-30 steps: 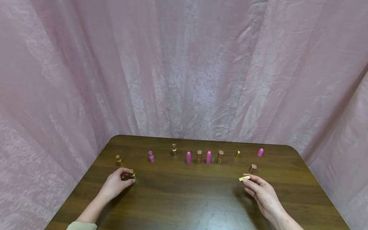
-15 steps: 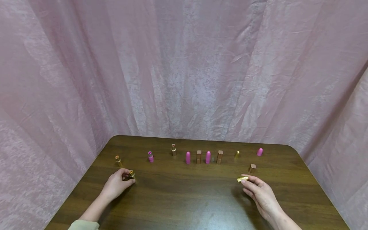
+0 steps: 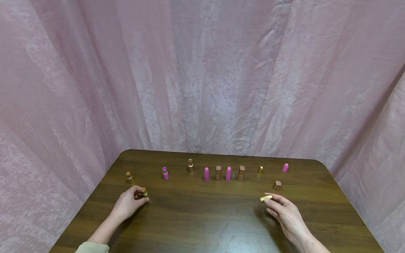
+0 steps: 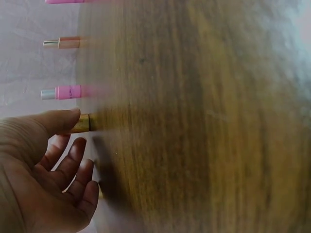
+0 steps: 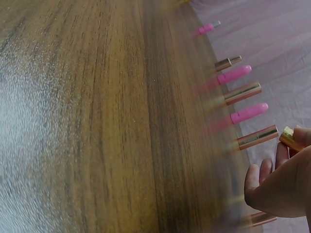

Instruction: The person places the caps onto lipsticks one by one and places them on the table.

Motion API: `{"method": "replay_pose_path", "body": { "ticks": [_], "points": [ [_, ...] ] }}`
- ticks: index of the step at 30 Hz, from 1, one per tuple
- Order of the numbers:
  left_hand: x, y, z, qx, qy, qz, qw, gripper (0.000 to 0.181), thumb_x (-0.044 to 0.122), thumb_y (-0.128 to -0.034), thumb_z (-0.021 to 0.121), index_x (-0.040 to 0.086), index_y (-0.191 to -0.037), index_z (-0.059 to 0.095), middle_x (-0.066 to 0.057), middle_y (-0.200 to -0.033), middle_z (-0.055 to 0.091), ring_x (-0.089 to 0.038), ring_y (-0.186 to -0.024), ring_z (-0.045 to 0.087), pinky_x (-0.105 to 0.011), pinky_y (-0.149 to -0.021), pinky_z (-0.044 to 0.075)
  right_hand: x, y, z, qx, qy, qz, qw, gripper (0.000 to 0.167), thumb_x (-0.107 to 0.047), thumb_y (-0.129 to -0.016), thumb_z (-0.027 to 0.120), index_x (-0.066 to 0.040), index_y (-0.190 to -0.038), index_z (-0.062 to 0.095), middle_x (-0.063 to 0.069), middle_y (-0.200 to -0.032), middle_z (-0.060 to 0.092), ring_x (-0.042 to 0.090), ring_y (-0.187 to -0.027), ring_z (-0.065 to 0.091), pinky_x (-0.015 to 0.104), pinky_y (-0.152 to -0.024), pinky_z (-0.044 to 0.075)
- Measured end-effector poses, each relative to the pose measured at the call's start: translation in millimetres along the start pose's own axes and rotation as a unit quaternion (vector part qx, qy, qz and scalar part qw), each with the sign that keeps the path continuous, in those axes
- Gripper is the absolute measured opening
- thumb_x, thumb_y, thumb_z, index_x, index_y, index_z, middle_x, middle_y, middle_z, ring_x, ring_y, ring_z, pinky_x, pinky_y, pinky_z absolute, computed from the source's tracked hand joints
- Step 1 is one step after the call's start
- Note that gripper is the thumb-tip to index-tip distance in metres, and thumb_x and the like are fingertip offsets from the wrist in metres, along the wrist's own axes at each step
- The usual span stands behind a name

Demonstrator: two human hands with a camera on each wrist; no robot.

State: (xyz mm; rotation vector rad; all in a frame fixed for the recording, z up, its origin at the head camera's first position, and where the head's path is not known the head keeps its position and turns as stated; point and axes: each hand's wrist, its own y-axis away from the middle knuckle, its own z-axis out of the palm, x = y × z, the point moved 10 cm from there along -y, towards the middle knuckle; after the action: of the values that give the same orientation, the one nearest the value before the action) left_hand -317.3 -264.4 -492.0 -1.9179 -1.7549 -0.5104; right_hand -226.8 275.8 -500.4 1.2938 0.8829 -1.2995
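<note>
My left hand (image 3: 127,204) pinches an uncapped gold lipstick tube (image 3: 144,192) between thumb and fingers at the table's left. In the left wrist view the thumb lies along that tube (image 4: 83,123), which stands upright. On the right, my right hand (image 3: 287,213) holds a gold lipstick cap (image 3: 266,198), tilted nearly flat above the table. The right wrist view shows this cap (image 5: 290,138) between thumb and fingers, its far end hidden by them. Behind the left hand stands another uncapped gold lipstick (image 3: 129,177). Close beyond the right hand stands a rose-gold cap (image 3: 277,185).
Along the back of the wooden table (image 3: 202,221) stand an uncapped pink lipstick (image 3: 165,173), an uncapped rose-gold lipstick (image 3: 190,165), pink closed lipsticks (image 3: 206,174) and rose-gold closed ones (image 3: 218,173). A small gold cap (image 3: 261,170) and a pink cap (image 3: 285,167) stand back right. Pink curtains (image 3: 202,77) hang behind.
My right hand has moved slightly left with the gold cap. The left hand stays at its gold lipstick tube, and the view has shifted a little.
</note>
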Motion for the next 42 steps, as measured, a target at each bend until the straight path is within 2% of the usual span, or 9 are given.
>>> {"method": "replay_pose_path", "body": {
  "ticks": [10, 15, 22, 27, 32, 36, 38, 42],
  "points": [
    [0.3, 0.8, -1.7, -0.003, 0.006, -0.003, 1.0, 0.03, 0.025, -0.0861, 0.083, 0.007, -0.101, 0.065, -0.002, -0.095, 0.067, -0.021, -0.09, 0.061, -0.042, -0.08, 0.049, -0.4, 1.4, 2.1, 0.003, -0.001, -0.002, 1.0, 0.029, -0.008, -0.096, 0.069, 0.002, -0.123, 0.065, -0.004, -0.109, 0.069, 0.008, -0.1, 0.064, 0.028, -0.087, 0.055],
    [14.0, 2.5, -1.9, -0.012, 0.031, 0.002, 0.9994, 0.024, 0.018, -0.0868, 0.08, 0.008, -0.1, 0.062, -0.005, -0.102, 0.071, -0.023, -0.097, 0.067, -0.046, -0.087, 0.052, -0.8, 2.1, 1.8, 0.003, 0.0, -0.001, 1.0, 0.031, -0.009, -0.097, 0.069, 0.003, -0.125, 0.063, -0.003, -0.11, 0.068, 0.009, -0.101, 0.063, 0.028, -0.088, 0.055],
    [54.4, 4.6, -2.7, -0.013, 0.064, 0.033, 0.9973, 0.021, 0.012, -0.0852, 0.079, 0.01, -0.098, 0.062, 0.0, -0.1, 0.07, -0.016, -0.093, 0.068, -0.039, -0.083, 0.052, 0.1, 2.5, 3.5, 0.001, -0.007, 0.001, 1.0, 0.032, -0.009, -0.097, 0.069, 0.003, -0.126, 0.063, -0.003, -0.113, 0.068, 0.007, -0.102, 0.063, 0.03, -0.09, 0.054],
    [83.4, 5.6, 0.6, -0.015, 0.073, 0.062, 0.9952, 0.02, 0.012, -0.0855, 0.079, 0.014, -0.098, 0.063, 0.004, -0.099, 0.07, -0.015, -0.096, 0.068, -0.041, -0.087, 0.052, -0.3, 3.1, 7.1, -0.003, -0.013, 0.001, 0.9999, 0.033, -0.009, -0.097, 0.069, 0.003, -0.126, 0.063, -0.002, -0.114, 0.067, 0.008, -0.103, 0.062, 0.031, -0.092, 0.054],
    [107.9, 6.7, 7.5, -0.023, 0.068, 0.082, 0.9941, 0.021, 0.016, -0.085, 0.08, 0.019, -0.099, 0.065, 0.01, -0.097, 0.068, -0.016, -0.099, 0.066, -0.045, -0.09, 0.051, -0.8, 2.7, 9.8, -0.002, -0.019, -0.003, 0.9998, 0.032, -0.009, -0.096, 0.069, 0.002, -0.126, 0.063, -0.003, -0.113, 0.067, 0.009, -0.103, 0.062, 0.03, -0.091, 0.054],
    [127.8, 7.7, 12.1, -0.02, 0.056, 0.099, 0.9933, 0.021, 0.018, -0.0851, 0.082, 0.023, -0.1, 0.067, 0.014, -0.094, 0.066, -0.012, -0.097, 0.061, -0.043, -0.088, 0.05, -1.1, 2.2, 12.3, -0.004, -0.023, -0.008, 0.9997, 0.031, -0.008, -0.096, 0.069, 0.002, -0.126, 0.062, -0.002, -0.114, 0.067, 0.008, -0.103, 0.062, 0.032, -0.092, 0.054],
    [139.8, 9.2, 12.9, -0.014, 0.052, 0.115, 0.992, 0.021, 0.019, -0.085, 0.082, 0.025, -0.099, 0.068, 0.016, -0.093, 0.065, -0.01, -0.095, 0.06, -0.04, -0.086, 0.049, -1.1, 2.0, 13.6, -0.005, -0.026, -0.009, 0.9996, 0.03, -0.007, -0.097, 0.068, 0.002, -0.125, 0.063, -0.002, -0.114, 0.066, 0.008, -0.103, 0.062, 0.032, -0.092, 0.054],
    [168.5, 13.9, 11.8, 0.007, 0.038, 0.169, 0.9848, 0.023, 0.018, -0.0834, 0.083, 0.028, -0.098, 0.07, 0.018, -0.091, 0.064, -0.009, -0.093, 0.059, -0.038, -0.085, 0.049, -2.1, 1.8, 17.5, -0.011, -0.028, -0.011, 0.9995, 0.029, -0.008, -0.097, 0.069, 0.001, -0.124, 0.063, -0.002, -0.116, 0.066, 0.008, -0.105, 0.062, 0.033, -0.094, 0.053]
  ]
}}
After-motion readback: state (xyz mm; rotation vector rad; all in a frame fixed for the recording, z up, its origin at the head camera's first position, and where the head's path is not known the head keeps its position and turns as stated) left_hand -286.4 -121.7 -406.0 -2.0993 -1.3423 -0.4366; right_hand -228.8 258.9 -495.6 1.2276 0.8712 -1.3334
